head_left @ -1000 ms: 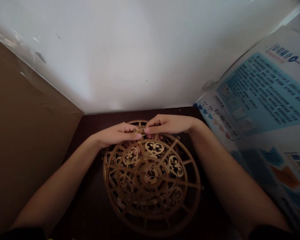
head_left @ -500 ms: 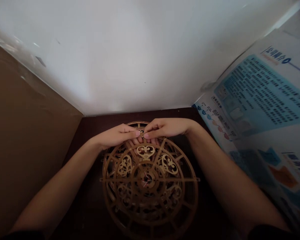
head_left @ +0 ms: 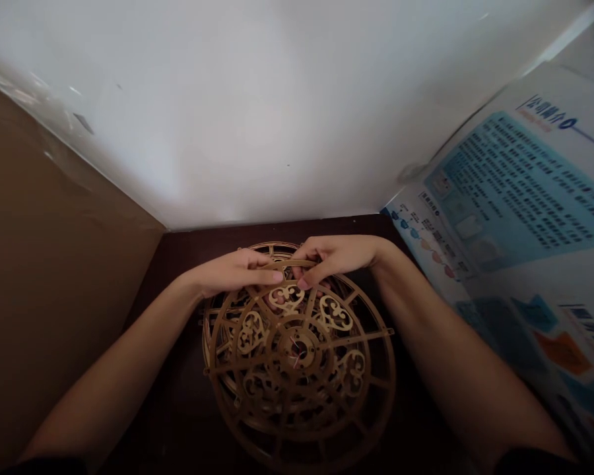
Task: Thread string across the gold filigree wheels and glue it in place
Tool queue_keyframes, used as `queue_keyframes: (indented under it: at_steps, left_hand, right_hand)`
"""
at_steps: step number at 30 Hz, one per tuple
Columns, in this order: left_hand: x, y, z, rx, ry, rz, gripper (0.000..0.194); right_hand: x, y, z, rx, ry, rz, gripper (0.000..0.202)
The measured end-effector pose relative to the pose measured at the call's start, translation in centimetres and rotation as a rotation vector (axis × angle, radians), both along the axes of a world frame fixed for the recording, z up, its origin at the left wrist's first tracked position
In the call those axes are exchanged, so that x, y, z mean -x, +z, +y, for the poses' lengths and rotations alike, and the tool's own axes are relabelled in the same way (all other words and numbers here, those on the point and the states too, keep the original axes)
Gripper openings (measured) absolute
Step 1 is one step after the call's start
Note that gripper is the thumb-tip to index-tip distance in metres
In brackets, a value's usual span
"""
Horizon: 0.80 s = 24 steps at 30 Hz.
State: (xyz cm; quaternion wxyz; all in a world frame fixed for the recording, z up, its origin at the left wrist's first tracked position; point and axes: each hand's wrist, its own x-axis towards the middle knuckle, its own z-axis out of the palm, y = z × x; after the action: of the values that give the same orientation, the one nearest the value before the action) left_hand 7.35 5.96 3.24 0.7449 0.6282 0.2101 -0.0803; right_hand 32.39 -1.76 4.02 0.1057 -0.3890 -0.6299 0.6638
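Observation:
A round openwork frame point(head_left: 309, 355) in brown-gold, with spokes, scroll ornaments and a holed hub, lies tilted on a stack of similar frames point(head_left: 218, 310). At its far rim, my left hand point(head_left: 230, 272) is closed with the thumb on top and fingers curled underneath. Just to the right, my right hand point(head_left: 334, 256) pinches the same rim, its thumb tip near a scroll ornament. Some fingertips of both hands show only through the gaps. Thin reddish and white wires point(head_left: 296, 358) are visible in the hub opening.
The frames rest on a dark table point(head_left: 178, 254). A white wall point(head_left: 277, 119) stands close behind. A brown panel point(head_left: 54, 211) borders the left side, and a printed poster board point(head_left: 519, 191) the right.
The top frame has turned counterclockwise: its right tab has moved away from me and its left tab nearer. Both thumbs have come slightly nearer, the right one also rightward.

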Motion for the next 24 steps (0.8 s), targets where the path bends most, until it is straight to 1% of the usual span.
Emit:
queue_keyframes:
  at_steps: [3,6,9,12,15,16,18,19,21,24]
  left_hand:
    - [-0.1,0.2,-0.3,-0.004,-0.051,-0.014,0.025]
    - [-0.1,0.1,-0.3,-0.018,-0.032,-0.050,0.021]
    - [0.0,-0.1,-0.2,-0.006,-0.030,-0.062,0.022]
    - [0.0,0.0,-0.3,0.024,-0.061,-0.032,0.026]
    - [-0.2,0.3,-0.5,-0.066,-0.110,0.000,0.032]
    - [-0.2,0.4,-0.6,-0.104,-0.104,0.004,0.035]
    - [-0.3,0.3,-0.7,-0.143,-0.049,0.006,0.044]
    - [-0.3,0.2,-0.7,-0.131,-0.008,0.010,0.049]
    - [-0.2,-0.2,-0.6,-0.056,0.074,0.023,0.054]
    - [0.0,-0.7,0.0,0.073,0.200,0.042,0.050]
  right_hand:
    - [0.1,0.3,-0.1,0.003,0.011,-0.004,0.034]
    - [-0.3,0.6,-0.2,-0.022,-0.013,-0.012,0.037]
    - [-0.5,0.7,-0.3,-0.043,-0.053,0.004,0.039]
    - [-0.4,0.6,-0.3,-0.031,-0.065,0.014,0.040]
    - [0.2,0.4,-0.2,-0.023,-0.075,0.017,0.042]
    - [0.4,0.3,-0.1,-0.031,-0.081,0.019,0.042]
    - [0.6,0.4,0.0,-0.054,-0.090,0.022,0.042]
    - [0.5,0.5,0.0,-0.062,-0.093,0.021,0.042]
    - [-0.2,0.8,-0.1,-0.060,-0.090,0.011,0.042]
    - [-1.9,1.4,-0.6,-0.019,-0.088,-0.008,0.043]
